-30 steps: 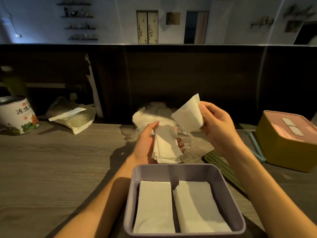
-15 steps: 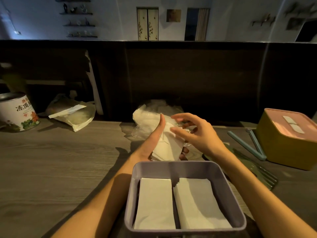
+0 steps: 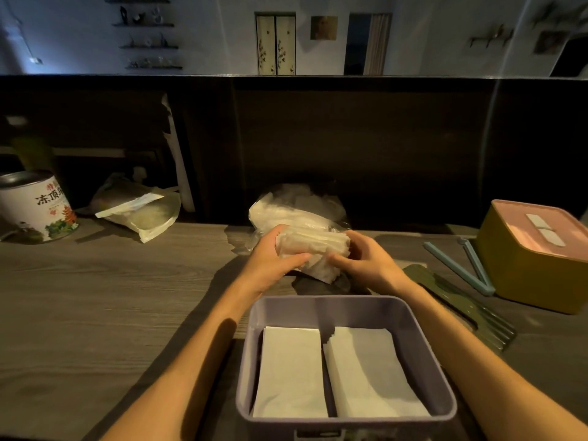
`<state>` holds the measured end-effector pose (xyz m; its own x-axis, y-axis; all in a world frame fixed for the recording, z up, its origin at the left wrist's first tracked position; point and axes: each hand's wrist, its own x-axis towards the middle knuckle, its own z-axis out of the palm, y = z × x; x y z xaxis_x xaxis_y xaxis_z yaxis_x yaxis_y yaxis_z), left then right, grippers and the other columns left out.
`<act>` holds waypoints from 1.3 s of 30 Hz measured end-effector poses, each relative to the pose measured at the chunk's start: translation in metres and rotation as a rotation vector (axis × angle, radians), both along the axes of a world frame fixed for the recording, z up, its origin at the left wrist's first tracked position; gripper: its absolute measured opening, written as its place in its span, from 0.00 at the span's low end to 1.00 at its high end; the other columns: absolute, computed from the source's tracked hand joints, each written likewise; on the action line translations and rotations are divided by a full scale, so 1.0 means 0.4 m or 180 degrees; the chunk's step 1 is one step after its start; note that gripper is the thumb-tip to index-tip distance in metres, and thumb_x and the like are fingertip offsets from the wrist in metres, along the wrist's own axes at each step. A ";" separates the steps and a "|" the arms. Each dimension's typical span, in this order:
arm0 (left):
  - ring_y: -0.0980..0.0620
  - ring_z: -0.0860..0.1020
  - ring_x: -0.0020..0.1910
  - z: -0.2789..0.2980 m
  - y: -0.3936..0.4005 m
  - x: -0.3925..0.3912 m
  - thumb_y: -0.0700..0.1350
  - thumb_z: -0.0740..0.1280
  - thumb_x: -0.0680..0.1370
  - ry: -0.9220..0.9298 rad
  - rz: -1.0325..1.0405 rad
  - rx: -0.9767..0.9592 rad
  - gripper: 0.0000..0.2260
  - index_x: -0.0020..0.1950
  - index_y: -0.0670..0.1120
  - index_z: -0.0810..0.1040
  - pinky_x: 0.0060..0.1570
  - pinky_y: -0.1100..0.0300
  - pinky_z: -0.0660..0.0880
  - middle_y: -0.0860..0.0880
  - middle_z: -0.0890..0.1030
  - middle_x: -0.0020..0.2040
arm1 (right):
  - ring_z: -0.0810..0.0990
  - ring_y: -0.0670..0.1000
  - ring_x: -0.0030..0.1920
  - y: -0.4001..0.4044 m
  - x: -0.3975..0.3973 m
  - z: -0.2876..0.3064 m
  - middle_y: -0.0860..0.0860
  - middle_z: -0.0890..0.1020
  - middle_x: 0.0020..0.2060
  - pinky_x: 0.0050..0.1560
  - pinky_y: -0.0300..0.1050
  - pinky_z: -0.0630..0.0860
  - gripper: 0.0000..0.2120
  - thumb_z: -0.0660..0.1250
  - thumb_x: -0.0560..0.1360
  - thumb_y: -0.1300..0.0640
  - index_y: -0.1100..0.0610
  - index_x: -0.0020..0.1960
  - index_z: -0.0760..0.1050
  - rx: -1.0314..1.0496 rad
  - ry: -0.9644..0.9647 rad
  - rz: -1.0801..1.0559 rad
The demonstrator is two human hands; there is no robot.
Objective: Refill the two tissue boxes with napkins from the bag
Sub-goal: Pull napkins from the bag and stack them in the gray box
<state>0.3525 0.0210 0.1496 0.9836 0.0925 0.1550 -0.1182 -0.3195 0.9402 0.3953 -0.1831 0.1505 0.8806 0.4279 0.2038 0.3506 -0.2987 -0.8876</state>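
Both hands (image 3: 321, 259) gripping napkin stack (image 3: 313, 246)

Two bare arms come up from the bottom edge, one at about 7 o'clock and one at about 5 o'clock. No sleeves cover them; both forearms are bare as far as the picture shows. The left hand (image 3: 273, 259) and the right hand (image 3: 369, 262) are bare too. No gloves, rings, watch or bands show. The fingers look slim, and the nails are too dim to tell.
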 end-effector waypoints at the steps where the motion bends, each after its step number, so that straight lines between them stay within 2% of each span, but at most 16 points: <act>1: 0.53 0.77 0.63 -0.001 -0.006 -0.002 0.49 0.75 0.75 0.0003 0.0049 -0.0021 0.24 0.70 0.51 0.73 0.58 0.57 0.78 0.51 0.78 0.64 | 0.82 0.47 0.59 0.004 -0.002 -0.006 0.47 0.80 0.58 0.47 0.35 0.81 0.19 0.72 0.78 0.58 0.49 0.66 0.72 0.0082 0.0076 -0.0006; 3: 0.55 0.76 0.59 0.003 -0.027 -0.005 0.57 0.70 0.77 0.0015 0.0222 -0.0157 0.20 0.66 0.52 0.74 0.50 0.62 0.75 0.52 0.77 0.62 | 0.80 0.48 0.58 0.015 -0.012 -0.015 0.49 0.76 0.64 0.46 0.34 0.81 0.26 0.72 0.77 0.62 0.48 0.71 0.68 0.0209 0.0012 0.0009; 5: 0.58 0.75 0.57 0.000 -0.047 -0.001 0.60 0.66 0.78 0.0010 0.0457 -0.0395 0.17 0.62 0.52 0.76 0.48 0.63 0.73 0.53 0.78 0.60 | 0.76 0.45 0.59 0.027 -0.023 -0.021 0.46 0.71 0.70 0.50 0.28 0.76 0.33 0.72 0.76 0.62 0.45 0.76 0.64 -0.0091 -0.0479 0.0073; 6: 0.58 0.75 0.56 -0.005 -0.053 0.004 0.60 0.66 0.79 -0.0028 0.0581 -0.0470 0.16 0.60 0.52 0.77 0.48 0.63 0.72 0.54 0.78 0.58 | 0.74 0.43 0.60 0.031 -0.027 -0.023 0.44 0.68 0.71 0.51 0.26 0.73 0.34 0.72 0.77 0.61 0.44 0.77 0.62 -0.0332 -0.0751 0.0093; 8: 0.57 0.75 0.54 -0.010 -0.061 0.009 0.55 0.66 0.81 -0.0097 0.0740 -0.0541 0.11 0.59 0.50 0.77 0.46 0.62 0.72 0.55 0.78 0.54 | 0.75 0.44 0.57 0.035 -0.030 -0.024 0.45 0.67 0.70 0.54 0.32 0.75 0.34 0.72 0.77 0.59 0.45 0.78 0.63 -0.0754 -0.1134 0.0102; 10: 0.56 0.76 0.52 -0.010 -0.062 0.010 0.48 0.66 0.82 -0.0103 0.0823 -0.0698 0.07 0.58 0.48 0.77 0.44 0.61 0.72 0.55 0.77 0.51 | 0.75 0.47 0.57 0.035 -0.028 -0.028 0.48 0.68 0.70 0.57 0.38 0.76 0.30 0.73 0.77 0.59 0.48 0.75 0.65 -0.0881 -0.1117 0.0033; 12: 0.54 0.76 0.49 -0.006 -0.065 0.006 0.45 0.65 0.81 -0.0160 0.0839 -0.0874 0.07 0.57 0.44 0.76 0.42 0.61 0.72 0.53 0.78 0.49 | 0.76 0.48 0.58 0.035 -0.031 -0.023 0.49 0.70 0.68 0.57 0.39 0.77 0.27 0.73 0.77 0.60 0.49 0.72 0.67 -0.0663 -0.0856 -0.0115; 16: 0.44 0.77 0.48 -0.003 -0.084 -0.003 0.53 0.65 0.80 -0.0362 0.0790 -0.0884 0.10 0.53 0.47 0.75 0.49 0.50 0.75 0.42 0.79 0.48 | 0.81 0.45 0.49 0.042 -0.041 -0.013 0.49 0.74 0.63 0.47 0.31 0.77 0.25 0.68 0.77 0.69 0.51 0.69 0.68 -0.0241 -0.0875 -0.0085; 19: 0.51 0.75 0.48 -0.008 -0.093 -0.004 0.47 0.64 0.82 -0.0431 0.0902 -0.0733 0.06 0.55 0.45 0.74 0.49 0.56 0.73 0.51 0.77 0.47 | 0.83 0.47 0.46 0.046 -0.035 -0.027 0.47 0.71 0.64 0.47 0.35 0.80 0.33 0.69 0.75 0.69 0.45 0.73 0.65 -0.0220 -0.0998 -0.0016; 22: 0.58 0.73 0.48 -0.006 -0.094 -0.001 0.44 0.64 0.82 -0.0448 0.0977 -0.0767 0.07 0.58 0.44 0.73 0.44 0.63 0.70 0.54 0.75 0.48 | 0.84 0.44 0.47 0.043 -0.020 -0.049 0.47 0.66 0.65 0.46 0.33 0.79 0.36 0.69 0.76 0.67 0.43 0.77 0.62 -0.0445 -0.0997 0.0028; 25: 0.57 0.73 0.47 -0.007 -0.093 0.006 0.46 0.64 0.82 -0.0362 0.0998 -0.0846 0.07 0.58 0.45 0.73 0.43 0.61 0.69 0.53 0.75 0.49 | 0.83 0.43 0.47 0.043 -0.020 -0.052 0.49 0.64 0.70 0.48 0.32 0.79 0.38 0.71 0.77 0.62 0.43 0.79 0.58 -0.0774 -0.1027 0.0039; 29: 0.53 0.75 0.49 -0.010 -0.100 0.012 0.51 0.64 0.82 -0.0306 0.0944 -0.0866 0.09 0.56 0.47 0.73 0.49 0.56 0.73 0.53 0.77 0.49 | 0.79 0.46 0.46 0.044 -0.024 -0.036 0.47 0.63 0.69 0.46 0.37 0.80 0.43 0.72 0.76 0.61 0.38 0.80 0.53 -0.0817 -0.1406 -0.0150; 32: 0.55 0.74 0.49 -0.014 -0.097 0.017 0.49 0.65 0.82 -0.0319 0.0968 -0.0861 0.06 0.55 0.48 0.73 0.48 0.58 0.73 0.55 0.76 0.49 | 0.78 0.50 0.53 0.039 -0.027 -0.032 0.51 0.60 0.73 0.51 0.40 0.78 0.36 0.71 0.77 0.57 0.42 0.80 0.60 -0.1391 -0.1706 -0.0181; 35: 0.58 0.72 0.48 -0.017 -0.094 0.020 0.45 0.64 0.82 -0.0298 0.1069 -0.0840 0.05 0.57 0.48 0.73 0.45 0.61 0.70 0.55 0.75 0.50 | 0.77 0.47 0.51 0.033 -0.029 -0.037 0.51 0.60 0.74 0.50 0.35 0.73 0.32 0.72 0.77 0.54 0.46 0.78 0.64 -0.1498 -0.1586 -0.0271; 37: 0.58 0.72 0.48 -0.017 -0.094 0.021 0.45 0.64 0.82 -0.0273 0.1117 -0.0836 0.06 0.58 0.47 0.73 0.43 0.61 0.68 0.54 0.74 0.51 | 0.78 0.44 0.48 0.038 -0.030 -0.033 0.50 0.63 0.73 0.48 0.29 0.71 0.31 0.73 0.76 0.53 0.46 0.75 0.66 -0.1152 -0.1238 -0.0330; 39: 0.54 0.74 0.49 -0.016 -0.099 0.019 0.47 0.64 0.82 -0.0228 0.1130 -0.0953 0.06 0.57 0.48 0.73 0.46 0.58 0.72 0.54 0.75 0.50 | 0.77 0.44 0.51 0.047 -0.029 -0.034 0.50 0.67 0.71 0.44 0.28 0.71 0.30 0.73 0.75 0.56 0.47 0.74 0.66 -0.0646 -0.0775 -0.0434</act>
<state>0.3603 -0.0185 0.1433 0.8708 0.4722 0.1364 -0.1185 -0.0677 0.9906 0.3838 -0.1644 0.1369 0.8684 0.3628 0.3380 0.4896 -0.5194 -0.7004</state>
